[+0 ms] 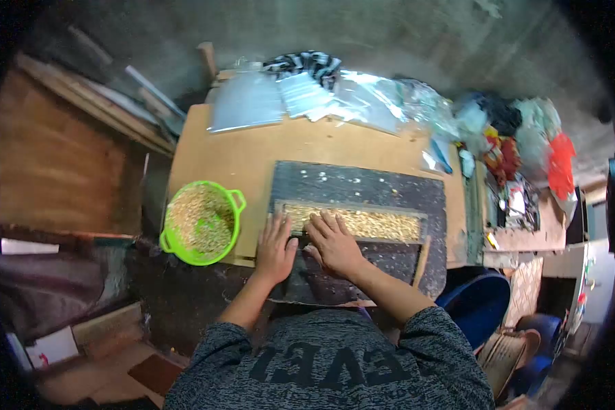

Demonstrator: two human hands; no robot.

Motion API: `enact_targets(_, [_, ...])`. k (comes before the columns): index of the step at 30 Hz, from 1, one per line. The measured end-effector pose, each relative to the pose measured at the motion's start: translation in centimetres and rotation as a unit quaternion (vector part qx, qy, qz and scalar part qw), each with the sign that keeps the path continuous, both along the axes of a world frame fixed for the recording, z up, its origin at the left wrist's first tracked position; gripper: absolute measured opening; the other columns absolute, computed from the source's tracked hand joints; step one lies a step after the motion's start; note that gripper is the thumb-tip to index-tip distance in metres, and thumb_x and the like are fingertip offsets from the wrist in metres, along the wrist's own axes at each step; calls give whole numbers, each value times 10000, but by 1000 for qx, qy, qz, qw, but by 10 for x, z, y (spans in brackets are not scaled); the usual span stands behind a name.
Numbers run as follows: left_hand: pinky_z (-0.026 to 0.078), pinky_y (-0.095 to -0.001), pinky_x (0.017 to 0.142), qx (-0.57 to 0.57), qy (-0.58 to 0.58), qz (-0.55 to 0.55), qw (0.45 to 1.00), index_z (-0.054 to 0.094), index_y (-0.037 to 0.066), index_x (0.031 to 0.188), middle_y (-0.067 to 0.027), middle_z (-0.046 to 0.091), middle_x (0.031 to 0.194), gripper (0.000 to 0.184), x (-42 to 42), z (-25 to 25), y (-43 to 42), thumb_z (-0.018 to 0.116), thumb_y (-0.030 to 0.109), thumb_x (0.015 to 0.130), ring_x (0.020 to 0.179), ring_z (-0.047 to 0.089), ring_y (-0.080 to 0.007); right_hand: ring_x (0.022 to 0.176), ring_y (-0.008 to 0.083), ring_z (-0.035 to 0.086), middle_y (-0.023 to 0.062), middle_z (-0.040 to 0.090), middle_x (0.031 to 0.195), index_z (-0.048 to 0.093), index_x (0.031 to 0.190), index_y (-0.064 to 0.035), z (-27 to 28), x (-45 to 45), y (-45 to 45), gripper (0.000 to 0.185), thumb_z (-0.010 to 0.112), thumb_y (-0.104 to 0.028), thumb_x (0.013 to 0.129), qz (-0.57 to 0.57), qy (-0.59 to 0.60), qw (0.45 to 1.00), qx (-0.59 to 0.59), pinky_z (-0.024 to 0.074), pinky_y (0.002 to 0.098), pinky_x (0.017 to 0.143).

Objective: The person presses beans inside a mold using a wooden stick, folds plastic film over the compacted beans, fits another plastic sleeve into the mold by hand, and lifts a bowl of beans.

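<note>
On the left side of the wooden table (229, 154), near its edge, stands a bright green basket (198, 260) with pale small pieces inside. To the right of it, the left hand (277, 244) is laid flat, its fingers stretched toward the left end of a long narrow frame (389, 241). Just beside — with a small gap between — the right hand (333, 247) is also flat, fingertips at the yellowish pieces (376, 224) which fill this frame. Neither hand is clamped on anything. Under the frame lies a dark board (403, 188); on its right part, a wooden stick (422, 262) points from near to far.
</note>
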State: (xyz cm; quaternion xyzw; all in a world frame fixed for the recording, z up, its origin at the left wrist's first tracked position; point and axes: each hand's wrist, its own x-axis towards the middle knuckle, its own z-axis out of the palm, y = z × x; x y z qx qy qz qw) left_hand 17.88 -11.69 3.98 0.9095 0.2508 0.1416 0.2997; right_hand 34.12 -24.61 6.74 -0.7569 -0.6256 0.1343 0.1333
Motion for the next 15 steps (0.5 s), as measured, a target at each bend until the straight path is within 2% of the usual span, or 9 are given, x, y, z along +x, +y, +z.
enact_targets(1, [211,-580,1180,18,21,-10,1000,333,82,1563,-204,309,1608,604,2,0,-1,447,355,1037,1480,249,-469,1482,363,298,159,401,1544,458,1464,-78,3,4,-13,570,521,-412,1006,-15,-5,1000,-4,210,566,1210])
enact_targets(3, [199,-595,1179,13,44,-32,998,335,83,1563,-205,286,1619,615,2,-2,-3,458,370,1034,1491,209,-477,1480,385,293,175,394,1545,448,1470,-69,8,9,-42,576,566,-367,992,-113,45,992,28,211,568,1209])
enact_targets(4, [191,-597,1181,13,42,-32,999,336,83,1564,-206,272,1625,618,1,-5,-4,461,374,1033,1496,186,-481,1424,462,329,240,408,1513,475,1458,-62,12,16,-59,579,639,-288,951,-158,48,983,77,250,550,1185])
enact_targets(5, [183,-599,1183,14,41,-30,999,336,84,1565,-206,258,1630,622,0,-8,-5,463,378,1032,1501,164,-486,1424,462,329,240,408,1513,475,1458,-62,12,22,-78,579,639,-288,951,-167,45,982,77,250,550,1185])
enact_targets(7, [164,-598,1190,4,47,-39,998,335,86,1567,-208,234,1638,624,1,-7,-5,464,378,1032,1506,133,-490,1444,481,278,259,370,1532,402,1498,-36,7,36,-116,650,628,-327,962,-359,2,927,110,224,554,1188])
enact_targets(9, [151,-593,1197,2,40,-36,999,331,87,1569,-206,224,1642,628,1,-6,-5,465,378,1030,1508,122,-491,1438,488,273,277,357,1530,375,1511,-26,-23,59,-154,670,617,-331,967,-445,-70,878,161,214,568,1178])
enact_targets(10, [148,-589,1201,5,33,-38,999,325,90,1572,-206,217,1643,629,0,-9,-5,477,361,1025,1509,115,-493,1438,488,273,277,357,1530,375,1511,-26,-32,68,-167,670,617,-331,967,-447,-70,877,161,214,568,1178])
enact_targets(12, [150,-585,1202,4,36,-42,998,321,91,1574,-219,210,1643,623,0,-8,-5,476,345,1027,1506,114,-501,1452,482,257,271,357,1531,362,1513,-16,-44,78,-182,675,609,-336,971,-560,-25,827,51,191,606,1172])
enact_targets(15, [152,-579,1205,2,43,-41,998,315,98,1578,-222,202,1644,627,0,-7,-5,488,330,1021,1508,109,-499,1464,484,238,273,348,1539,358,1514,-16,-53,85,-185,669,600,-333,976,-519,22,854,34,168,634,1169])
